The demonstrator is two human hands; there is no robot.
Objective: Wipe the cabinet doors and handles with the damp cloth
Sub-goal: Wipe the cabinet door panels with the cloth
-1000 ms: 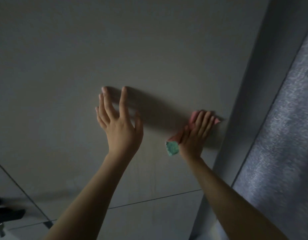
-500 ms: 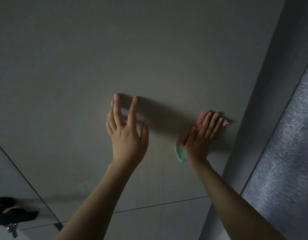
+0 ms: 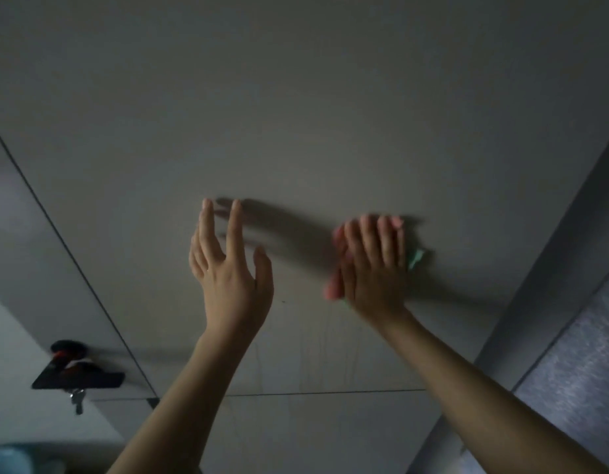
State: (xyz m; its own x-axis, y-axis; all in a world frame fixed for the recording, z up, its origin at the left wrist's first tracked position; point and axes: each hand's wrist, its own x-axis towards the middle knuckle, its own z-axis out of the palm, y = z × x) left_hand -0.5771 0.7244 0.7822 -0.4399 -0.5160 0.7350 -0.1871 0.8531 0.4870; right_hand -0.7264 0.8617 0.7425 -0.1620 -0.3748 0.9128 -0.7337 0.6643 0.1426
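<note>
Right hand point(image 3: 371, 265) flat, pressing cloth point(image 3: 416, 258) on cabinet door point(image 3: 296, 114), left hand point(image 3: 227, 268) raised, fingers spread

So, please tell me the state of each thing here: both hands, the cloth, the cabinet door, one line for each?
Left hand: open, fingers spread, empty, raised at the door.
Right hand: flat, pressing the cloth on the door, blurred.
Cloth: mostly hidden under the right hand, pink and green edges showing.
Door: shut, faint streaks below the hands.
Keys: hanging at lower left.
</note>
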